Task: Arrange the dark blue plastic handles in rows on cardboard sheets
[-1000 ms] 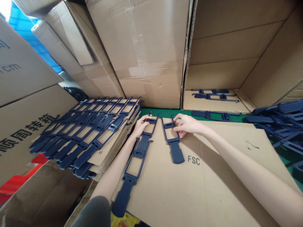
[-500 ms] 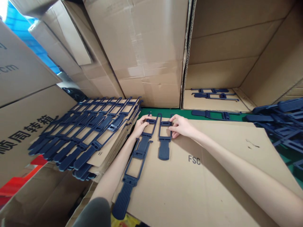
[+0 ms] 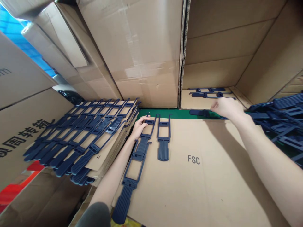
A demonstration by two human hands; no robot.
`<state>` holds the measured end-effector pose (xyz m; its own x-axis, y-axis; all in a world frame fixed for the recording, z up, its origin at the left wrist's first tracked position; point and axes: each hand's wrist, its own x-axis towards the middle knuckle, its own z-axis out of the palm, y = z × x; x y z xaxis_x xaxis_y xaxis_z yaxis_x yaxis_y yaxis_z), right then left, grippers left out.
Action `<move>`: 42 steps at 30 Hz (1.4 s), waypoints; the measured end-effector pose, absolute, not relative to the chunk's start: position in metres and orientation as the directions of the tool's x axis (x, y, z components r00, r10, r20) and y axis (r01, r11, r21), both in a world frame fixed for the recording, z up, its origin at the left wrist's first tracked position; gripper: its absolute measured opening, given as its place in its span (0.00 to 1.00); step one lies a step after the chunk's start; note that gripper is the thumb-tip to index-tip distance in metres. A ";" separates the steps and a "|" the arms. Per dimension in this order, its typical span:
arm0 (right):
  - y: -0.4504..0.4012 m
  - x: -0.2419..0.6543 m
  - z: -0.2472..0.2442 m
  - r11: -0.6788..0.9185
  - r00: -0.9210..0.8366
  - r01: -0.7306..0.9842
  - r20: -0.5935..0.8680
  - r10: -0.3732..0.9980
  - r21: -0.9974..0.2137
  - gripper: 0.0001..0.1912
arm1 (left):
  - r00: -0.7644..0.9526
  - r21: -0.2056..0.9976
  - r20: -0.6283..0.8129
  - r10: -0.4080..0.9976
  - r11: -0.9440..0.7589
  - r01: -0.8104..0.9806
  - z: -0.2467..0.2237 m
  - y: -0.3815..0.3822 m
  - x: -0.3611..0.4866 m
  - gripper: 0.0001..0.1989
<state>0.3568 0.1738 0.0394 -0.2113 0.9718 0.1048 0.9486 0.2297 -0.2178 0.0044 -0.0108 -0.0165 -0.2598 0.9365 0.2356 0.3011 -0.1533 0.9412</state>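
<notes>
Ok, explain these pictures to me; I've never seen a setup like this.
There is no machine: these are a person's bare hands. Every picture comes from one camera worn on the head, looking forward and down. On the large cardboard sheet lie three dark blue slotted parts; many more lie on the cardboard stack at left. The left hand touches one of the three. The right hand is by another part further back; whether it grips anything is unclear.

"What's on the flat brown cardboard sheet (image 3: 189,189)?"
"Long dark-blue plastic clips (image 3: 163,151)."
"Left of it?"
"A layered brown cardboard stack (image 3: 96,162), similar clips on top."
"Behind?"
"A tall brown cardboard box (image 3: 142,63)."
</notes>
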 end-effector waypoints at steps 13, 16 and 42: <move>0.175 0.364 0.026 0.349 -0.357 0.933 -0.112 0.927 -0.088 0.05 | -0.258 0.937 0.238 0.936 -0.152 0.313 -0.015 -0.011 0.004 0.15; 0.175 0.359 0.025 0.376 -0.379 0.925 -0.087 0.921 -0.042 0.04 | -0.259 0.939 0.236 0.937 -0.151 0.310 -0.014 -0.011 0.004 0.15; 0.090 0.323 0.113 0.576 -0.651 0.252 0.304 0.695 -0.777 0.12 | -0.245 0.930 0.287 0.926 -0.208 0.303 -0.021 -0.013 0.006 0.13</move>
<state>0.3228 0.0897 0.1128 -0.6514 0.6951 0.3040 0.2524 0.5765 -0.7772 0.0059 -0.0135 -0.0208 -0.2452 0.9261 0.2866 0.3029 -0.2077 0.9301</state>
